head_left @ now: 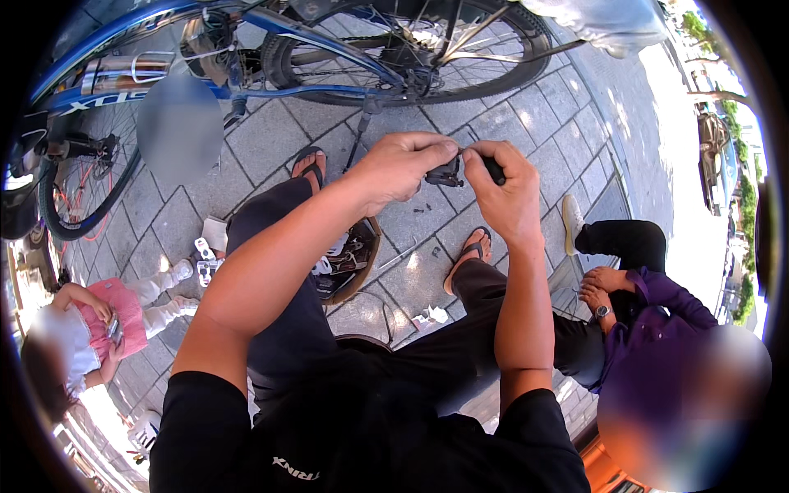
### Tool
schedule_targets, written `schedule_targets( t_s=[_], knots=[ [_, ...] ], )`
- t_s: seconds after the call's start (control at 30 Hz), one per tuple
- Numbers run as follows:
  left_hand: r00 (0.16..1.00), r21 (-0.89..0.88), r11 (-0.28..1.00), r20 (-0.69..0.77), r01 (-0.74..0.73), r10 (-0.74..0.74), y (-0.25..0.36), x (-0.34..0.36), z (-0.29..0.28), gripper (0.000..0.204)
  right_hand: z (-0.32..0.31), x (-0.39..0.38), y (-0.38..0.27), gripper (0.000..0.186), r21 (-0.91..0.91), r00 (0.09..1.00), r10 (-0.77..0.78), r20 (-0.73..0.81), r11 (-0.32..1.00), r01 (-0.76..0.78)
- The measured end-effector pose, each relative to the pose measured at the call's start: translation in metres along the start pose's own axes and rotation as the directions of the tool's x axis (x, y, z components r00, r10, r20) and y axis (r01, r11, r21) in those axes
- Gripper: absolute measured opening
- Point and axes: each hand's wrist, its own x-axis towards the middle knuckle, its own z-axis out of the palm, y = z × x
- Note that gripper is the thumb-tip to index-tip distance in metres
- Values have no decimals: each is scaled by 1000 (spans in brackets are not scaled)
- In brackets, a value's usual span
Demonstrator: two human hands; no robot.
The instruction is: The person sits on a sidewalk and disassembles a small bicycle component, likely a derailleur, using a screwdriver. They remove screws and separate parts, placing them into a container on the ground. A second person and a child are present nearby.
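Observation:
My left hand (403,168) is closed in a pinch on a small black part (445,174), which looks like a piece of bicycle hardware; its exact kind is unclear. Close beside it, my right hand (505,189) has thumb and forefinger pressed together at the part's upper edge. A rounded black handle (495,170) shows between its curled fingers, and the rest of that tool is mostly hidden. Both hands are raised over the paving in front of me. Beyond them stands a blue bicycle (329,49), its rear wheel (493,78) nearest my hands.
An open box (370,267) of parts sits by my left leg. Another person's pale trousers (160,316) show at the left, and a seated person in a purple sleeve (670,300) is close on the right. White scraps (431,315) lie on the paving (411,218). The bicycle's kickstand (362,123) reaches down ahead.

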Motion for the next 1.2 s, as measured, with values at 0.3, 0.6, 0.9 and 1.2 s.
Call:
schedule_targets(
  t_s=[0.3, 0.6, 0.9, 1.2],
  knots=[
    [987, -444, 882, 76, 158, -139, 1, 14, 2, 32, -5, -11, -10, 11, -7, 993, -55, -102, 998, 54],
    [994, -421, 900, 56, 113, -98, -1, 19, 2, 33, 14, -14, 2, 12, -173, 973, -184, -140, 972, 159],
    [999, -361, 932, -14, 41, -49, -1, 17, 0, 37, 19, -14, -3, 10, -200, 981, -116, -154, 976, 84],
    [999, -300, 953, -48, -37, 24, -2, 13, 1, 35, 29, -12, 1, 9, -203, 973, -146, -177, 973, 109]
  ],
)
